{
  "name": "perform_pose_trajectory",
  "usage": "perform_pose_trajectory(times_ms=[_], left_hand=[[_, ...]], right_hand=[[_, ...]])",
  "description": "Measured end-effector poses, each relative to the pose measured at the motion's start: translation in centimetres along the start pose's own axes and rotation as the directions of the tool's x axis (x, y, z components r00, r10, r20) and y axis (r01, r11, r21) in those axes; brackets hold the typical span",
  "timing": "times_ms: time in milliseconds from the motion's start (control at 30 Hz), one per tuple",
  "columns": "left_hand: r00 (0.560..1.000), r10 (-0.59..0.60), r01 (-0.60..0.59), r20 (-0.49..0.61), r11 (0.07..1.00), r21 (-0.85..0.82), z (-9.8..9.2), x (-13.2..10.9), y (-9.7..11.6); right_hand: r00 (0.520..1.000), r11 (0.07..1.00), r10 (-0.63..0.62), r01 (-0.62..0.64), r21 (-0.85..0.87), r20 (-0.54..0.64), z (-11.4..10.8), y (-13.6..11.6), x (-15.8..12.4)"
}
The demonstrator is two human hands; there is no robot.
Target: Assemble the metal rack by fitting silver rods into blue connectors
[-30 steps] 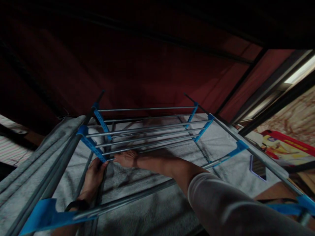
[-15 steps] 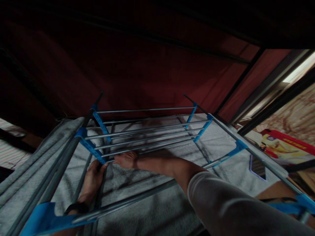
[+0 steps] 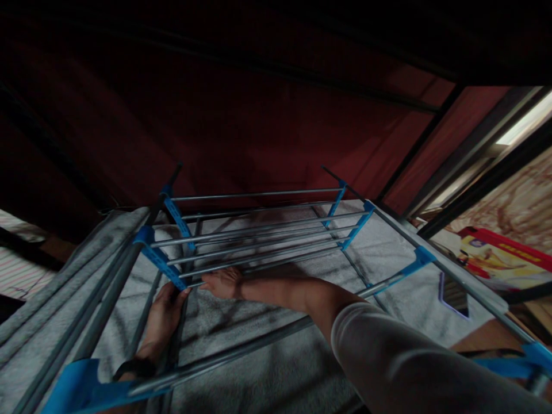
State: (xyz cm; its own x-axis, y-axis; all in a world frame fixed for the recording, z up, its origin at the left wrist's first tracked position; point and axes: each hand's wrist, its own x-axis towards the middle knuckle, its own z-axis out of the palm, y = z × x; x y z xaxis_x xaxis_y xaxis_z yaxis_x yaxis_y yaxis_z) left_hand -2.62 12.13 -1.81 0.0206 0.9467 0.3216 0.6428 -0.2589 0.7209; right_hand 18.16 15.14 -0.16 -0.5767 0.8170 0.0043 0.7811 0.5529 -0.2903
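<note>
Both hands [image 3: 161, 317] [image 3: 222, 283] curl by one blue bracket [image 3: 165, 265].

Illumination is dim; the dark-red fabric curtain [image 3: 259, 144] fades to black upward. Shadows on the grey plush blanket [image 3: 233, 319] deepen toward its near edge. Wide-angle distortion stretches the margins.

One camera sits on the person's head. It looks forward and down, over the grey right sleeve [image 3: 401, 356], which is very near. The blue and silver rack [image 3: 259, 229] is close below, and its near end reaches the bottom edge. Farther off, a dark red wall [image 3: 276, 132] fills most of the top
</note>
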Motion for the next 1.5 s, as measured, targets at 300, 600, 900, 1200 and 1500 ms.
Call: perform_pose_trajectory(times_ms=[300,600,900,1200,1500], left_hand=[[1.0,-0.005,0.005,0.004,1.0,-0.003,0.0,0.0,0.0],[1.0,-0.015,0.015,0.0,1.0,-0.008,0.3,-0.2,-0.7],[1.0,-0.012,0.013,0.017,1.0,-0.024,0.4,-0.1,-0.9],[1.0,0.01,-0.01,0.021,1.0,-0.018,0.5,0.0,-1.3],[1.0,0.004,-0.004,0.009,1.0,0.007,0.5,0.3,-1.4]], right_hand=[[0.998,0.999,-0.041,0.04,0.007,0.049,-1.3,-0.3,-0.2],[0.998,1.0,-0.005,0.003,0.027,0.07,-2.9,-0.9,-1.0],[0.996,0.997,0.022,-0.028,0.069,0.088,-2.4,-0.6,-0.8],[0.997,0.995,-0.012,0.003,0.103,0.083,-3.6,-0.7,-0.7],[0.998,0.995,0.039,-0.044,0.085,0.058,-2.1,-0.5,-0.8]])
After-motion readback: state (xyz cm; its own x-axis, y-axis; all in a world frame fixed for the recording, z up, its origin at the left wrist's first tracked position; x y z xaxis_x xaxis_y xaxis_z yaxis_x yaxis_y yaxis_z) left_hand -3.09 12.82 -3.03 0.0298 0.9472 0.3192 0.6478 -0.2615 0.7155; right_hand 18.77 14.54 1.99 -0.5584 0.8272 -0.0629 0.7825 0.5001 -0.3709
